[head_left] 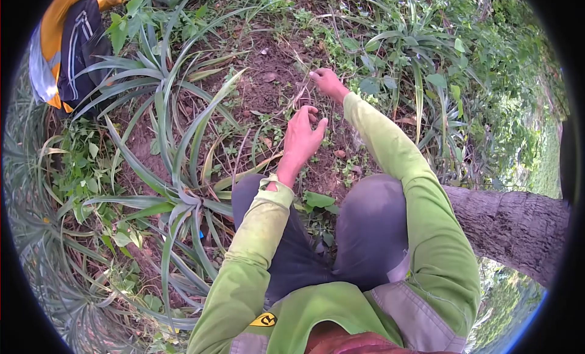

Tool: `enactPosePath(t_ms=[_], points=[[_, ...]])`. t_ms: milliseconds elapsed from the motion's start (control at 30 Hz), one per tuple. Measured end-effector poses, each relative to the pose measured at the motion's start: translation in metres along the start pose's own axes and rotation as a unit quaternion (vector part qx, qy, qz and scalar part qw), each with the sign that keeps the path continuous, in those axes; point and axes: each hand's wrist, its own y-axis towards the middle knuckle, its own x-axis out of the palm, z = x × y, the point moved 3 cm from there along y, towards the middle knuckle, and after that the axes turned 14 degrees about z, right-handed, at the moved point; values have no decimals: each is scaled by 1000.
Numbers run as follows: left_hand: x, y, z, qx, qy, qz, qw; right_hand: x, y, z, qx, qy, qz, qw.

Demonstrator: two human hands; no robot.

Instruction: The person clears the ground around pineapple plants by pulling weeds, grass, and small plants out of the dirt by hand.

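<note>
Green shirt (317,299) with 1 yellow-and-black patch (264,320); dark grey trousers (373,226).

Green long-sleeved shirt (341,300) worn, sleeves faded yellowish toward cuffs | grey panels (414,311) set left and right | yellow patch (264,320) marked in black, left | dark trousers (372,229) worn, knees paler | reddish cloth (378,343) seen near | left hand (301,138), right hand (329,84) bare
</note>
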Motion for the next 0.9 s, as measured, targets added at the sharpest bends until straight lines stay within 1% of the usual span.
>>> enactPosePath(t_ms=[67,100,133,200,233,367,433,467,533,600,667,700,800,833,867,900], points=[[-2,2,0,-8,-3,0,1000,-2,11,11,-120,-34,111,986],[-3,3,-1,-15,-7,-4,1000,-6,9,12,-98,-12,93,991],[-4,2,-2,-24,-9,-9,1000,-9,7,12,-98,-13,91,991],[-7,4,-3,-29,-12,-6,999,-16,1,8,-31,50,44,997],[-7,4,-4,-34,-14,-7,999,-17,-9,1,-14,67,37,997],[-7,4,-1,-28,0,2,1000,-16,-13,-19,-16,49,45,998],[-7,3,2,-35,-20,6,999,-17,-7,-25,37,43,-21,998],[-8,3,4,-34,-20,6,999,-17,-7,-28,37,43,-20,998],[-9,3,3,-38,-24,19,999,-12,-9,-39,44,85,-65,993],[-8,4,2,-29,-31,29,999,-7,-5,-46,26,69,-62,995],[-9,4,-1,-23,-37,37,998,0,14,-42,-25,20,17,999],[-9,4,-1,-20,-30,40,999,2,20,-40,-25,21,17,999],[-9,4,1,-25,-25,40,999,1,33,-35,45,172,25,984],[-10,4,2,-34,-26,38,998,-7,21,-47,57,229,1,972],[-10,4,4,-32,-26,38,998,-14,12,-62,55,230,1,972],[-9,4,5,-33,-22,36,999,-17,12,-63,91,258,10,962]])
